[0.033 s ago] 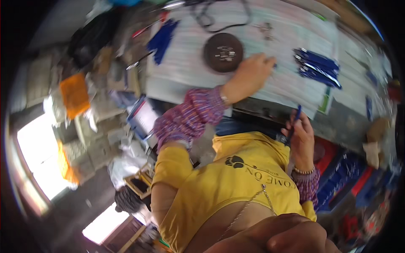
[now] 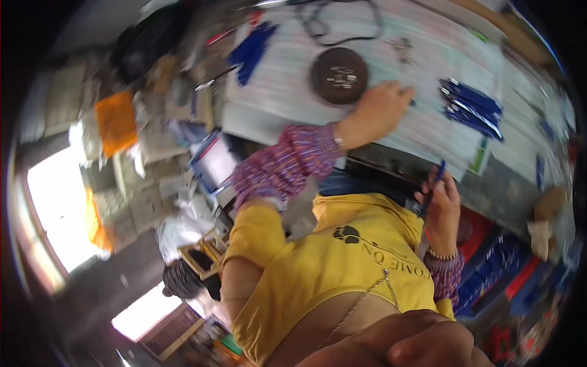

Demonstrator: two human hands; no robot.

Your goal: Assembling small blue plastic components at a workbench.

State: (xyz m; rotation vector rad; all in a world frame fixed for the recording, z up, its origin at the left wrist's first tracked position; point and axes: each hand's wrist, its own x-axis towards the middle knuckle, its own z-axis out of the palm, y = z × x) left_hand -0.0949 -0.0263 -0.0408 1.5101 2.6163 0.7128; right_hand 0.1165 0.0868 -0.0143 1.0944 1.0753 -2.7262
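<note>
Over the pale sheet on the table, my left hand (image 2: 374,115) is closed, fingertips together. A small dark-blue piece (image 2: 413,103) shows at the tips, mostly hidden. Just left of that hand lies a round brown dish (image 2: 324,76) with small shiny metal bits on it. Close to my waist by the table edge, my right hand (image 2: 445,205) is closed around a slim dark-blue stick-like piece (image 2: 439,171), held upright. A bundle of dark-blue slim pieces with silvery ends (image 2: 471,109) lies to the right on the sheet.
More dark-blue slim pieces (image 2: 252,54) lie at the far left of the table. A black cord (image 2: 342,41) and small metal bits (image 2: 402,49) sit at the back. Blue and red bundles (image 2: 492,263) are below the table's right side; a blue bin (image 2: 214,162) stands left.
The view has shifted slightly, so the table and its things sit a little further right in the picture. Both hands keep nearly the same pose and hold.
</note>
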